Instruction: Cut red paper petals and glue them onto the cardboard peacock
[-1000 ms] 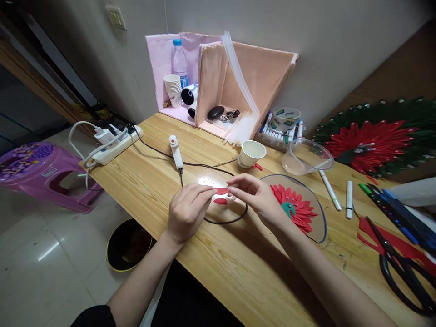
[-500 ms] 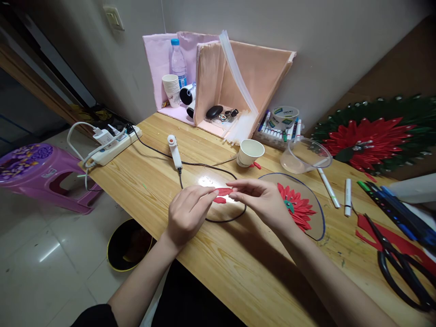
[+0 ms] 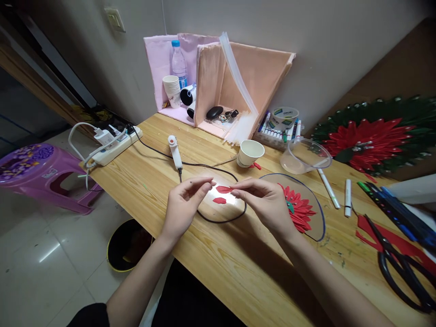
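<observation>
My right hand (image 3: 264,200) pinches one end of a red petal (image 3: 223,189) between thumb and fingertips, above the wooden table. Just left of the petal and apart from it is my left hand (image 3: 185,204). Its thumb and fingertips are drawn together; whether anything tiny is between them cannot be made out. A second red petal (image 3: 219,200) lies on the bright patch of table below. Beside my right hand, partly covered by it, is a red layered flower (image 3: 299,211) with a green centre on a round, blue-edged board (image 3: 315,200).
A white glue gun (image 3: 175,152) with a black cord lies behind my left hand. A paper cup (image 3: 251,153) and a clear plastic tub (image 3: 301,156) stand farther back. Black scissors (image 3: 398,263) lie over red material at right. A power strip (image 3: 114,147) sits at the left edge.
My left hand has come away from the petal, moving slightly left and up. The petal stays in my right hand, and the second petal on the table shows more fully.
</observation>
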Motion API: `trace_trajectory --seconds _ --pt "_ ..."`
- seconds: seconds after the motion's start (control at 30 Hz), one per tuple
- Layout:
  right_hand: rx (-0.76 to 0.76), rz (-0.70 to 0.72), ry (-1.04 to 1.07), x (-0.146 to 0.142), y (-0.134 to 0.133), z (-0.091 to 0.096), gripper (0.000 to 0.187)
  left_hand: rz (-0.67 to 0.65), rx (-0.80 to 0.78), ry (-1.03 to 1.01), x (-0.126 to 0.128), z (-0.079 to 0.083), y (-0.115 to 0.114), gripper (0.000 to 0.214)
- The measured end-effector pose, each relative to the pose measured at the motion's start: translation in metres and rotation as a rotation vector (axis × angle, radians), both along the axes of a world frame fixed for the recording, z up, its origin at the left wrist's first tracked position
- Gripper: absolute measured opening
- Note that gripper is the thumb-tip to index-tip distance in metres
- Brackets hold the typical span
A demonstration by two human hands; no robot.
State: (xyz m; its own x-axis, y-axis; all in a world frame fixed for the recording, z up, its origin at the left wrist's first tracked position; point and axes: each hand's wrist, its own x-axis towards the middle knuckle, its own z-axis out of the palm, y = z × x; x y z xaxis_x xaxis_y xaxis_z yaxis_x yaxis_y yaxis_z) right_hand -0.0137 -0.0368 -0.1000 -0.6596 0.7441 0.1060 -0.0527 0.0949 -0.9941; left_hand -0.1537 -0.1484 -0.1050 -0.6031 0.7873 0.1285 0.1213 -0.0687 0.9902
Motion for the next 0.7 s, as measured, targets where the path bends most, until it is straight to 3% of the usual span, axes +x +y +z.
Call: trace_trajectory --seconds 0.07,0.23,0.47,0.7 --pt "0.035 -0.001 0.02 0.0 -0.001 0.001 0.005 -0.064 -0.04 -0.101 0.001 0.003 0.001 0.019" --pt "0.118 0.0 0.041 0.0 -0.004 0.0 0.009 -0.038 -0.028 -0.155 0.005 0.006 0.003 0.01" --pt "0.195 -0.014 0.027 0.004 -0.003 0.0 0.009 -0.044 -0.004 -0.07 0.002 0.01 0.001 0.009" --pt "0.187 0.015 0.016 0.003 -0.002 0.0 0.004 -0.177 0.032 0.047 -0.007 0.01 0.001 0.011"
